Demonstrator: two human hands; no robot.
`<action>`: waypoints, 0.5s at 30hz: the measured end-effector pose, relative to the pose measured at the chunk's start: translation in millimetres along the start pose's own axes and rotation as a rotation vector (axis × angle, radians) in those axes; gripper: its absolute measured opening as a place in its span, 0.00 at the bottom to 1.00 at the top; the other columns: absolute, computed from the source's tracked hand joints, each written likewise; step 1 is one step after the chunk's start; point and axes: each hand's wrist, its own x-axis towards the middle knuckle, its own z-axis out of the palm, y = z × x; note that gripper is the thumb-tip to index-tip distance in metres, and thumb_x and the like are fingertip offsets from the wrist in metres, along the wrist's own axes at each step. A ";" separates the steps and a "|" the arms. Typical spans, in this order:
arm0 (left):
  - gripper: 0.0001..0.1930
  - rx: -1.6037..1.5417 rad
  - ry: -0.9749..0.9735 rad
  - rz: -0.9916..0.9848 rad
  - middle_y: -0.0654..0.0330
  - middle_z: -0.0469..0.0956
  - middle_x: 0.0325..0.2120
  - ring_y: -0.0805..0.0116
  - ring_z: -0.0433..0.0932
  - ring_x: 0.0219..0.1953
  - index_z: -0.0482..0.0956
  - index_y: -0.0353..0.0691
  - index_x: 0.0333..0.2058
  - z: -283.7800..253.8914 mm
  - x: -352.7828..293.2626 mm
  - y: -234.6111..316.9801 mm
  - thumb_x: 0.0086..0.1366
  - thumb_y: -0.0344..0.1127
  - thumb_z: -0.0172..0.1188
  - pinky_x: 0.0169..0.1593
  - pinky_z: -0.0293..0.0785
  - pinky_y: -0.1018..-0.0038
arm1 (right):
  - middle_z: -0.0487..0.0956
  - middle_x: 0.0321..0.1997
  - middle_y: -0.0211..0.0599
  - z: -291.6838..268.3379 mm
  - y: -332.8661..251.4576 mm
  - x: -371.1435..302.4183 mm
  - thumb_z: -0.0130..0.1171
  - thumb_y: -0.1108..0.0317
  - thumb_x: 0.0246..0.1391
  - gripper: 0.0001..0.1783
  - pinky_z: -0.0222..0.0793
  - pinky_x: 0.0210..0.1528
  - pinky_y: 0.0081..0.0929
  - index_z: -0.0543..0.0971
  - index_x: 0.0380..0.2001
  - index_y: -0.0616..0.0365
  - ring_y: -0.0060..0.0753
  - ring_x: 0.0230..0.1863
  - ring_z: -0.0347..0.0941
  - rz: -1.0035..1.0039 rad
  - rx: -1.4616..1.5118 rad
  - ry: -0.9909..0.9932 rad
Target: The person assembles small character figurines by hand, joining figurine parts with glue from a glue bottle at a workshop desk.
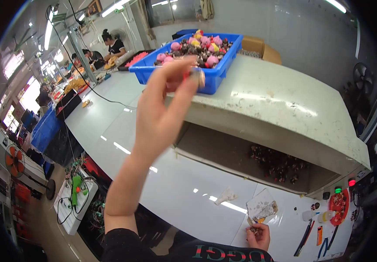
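My left hand (158, 105) is raised in front of a blue plastic crate (217, 83), thumb and fingers closed on a small dark-and-red piece (193, 78) that motion smears. The crate holds a heap of dark brown pieces mixed with pink balls (175, 46) and some yellow and red ones. Low at the right, close to my body, my right hand (261, 238) pinches a small brown piece (254, 230); its exact kind is too small to tell. Just beyond those fingers lies a stained white square sheet (259, 206).
The crate stands on a pale box-shaped machine (276, 87) whose long opening holds dark pieces (280, 163). On the white table (188, 183) are a crumpled tissue (225, 196), a red tray (338, 205), small bottles (326, 216), and an orange cutter (319, 236). People sit at far-left benches.
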 end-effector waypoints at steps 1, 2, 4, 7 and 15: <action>0.14 0.038 0.005 0.049 0.58 0.74 0.38 0.75 0.74 0.37 0.72 0.37 0.47 -3.1 23.8 -6.4 0.63 0.33 0.54 0.45 0.69 0.78 | 0.76 0.32 0.35 -2.9 5.1 -0.4 0.55 0.81 0.48 0.14 0.66 0.27 0.14 0.67 0.39 0.60 0.16 0.25 0.67 -0.007 -0.038 -0.003; 0.15 0.047 -0.045 0.017 0.58 0.75 0.38 0.74 0.75 0.37 0.72 0.36 0.47 -0.1 44.0 -12.3 0.62 0.35 0.56 0.43 0.70 0.77 | 0.76 0.32 0.35 -4.1 5.3 -2.2 0.55 0.81 0.48 0.14 0.66 0.27 0.14 0.67 0.39 0.60 0.16 0.25 0.67 -0.025 -0.035 0.006; 0.17 0.096 -0.127 -0.054 0.57 0.76 0.37 0.72 0.75 0.36 0.72 0.36 0.47 -1.7 72.9 -20.3 0.61 0.37 0.57 0.40 0.72 0.77 | 0.72 0.36 0.29 1.0 3.9 -5.9 0.58 0.74 0.52 0.14 0.63 0.39 0.18 0.70 0.42 0.58 0.20 0.36 0.66 -0.012 -0.092 0.000; 0.19 0.314 -0.194 -0.078 0.56 0.78 0.32 0.70 0.75 0.32 0.74 0.35 0.44 7.4 97.0 -42.3 0.61 0.44 0.56 0.37 0.72 0.74 | 0.72 0.36 0.28 4.0 -5.5 -6.0 0.56 0.75 0.52 0.14 0.62 0.38 0.15 0.70 0.44 0.58 0.19 0.34 0.65 0.003 -0.007 -0.011; 0.17 0.644 -0.493 -0.318 0.55 0.78 0.30 0.65 0.76 0.32 0.79 0.37 0.37 -25.3 102.2 -40.6 0.55 0.44 0.60 0.39 0.71 0.72 | 0.71 0.35 0.27 -4.7 10.4 4.4 0.55 0.78 0.52 0.14 0.60 0.32 0.14 0.70 0.43 0.57 0.15 0.31 0.63 -0.043 0.008 -0.023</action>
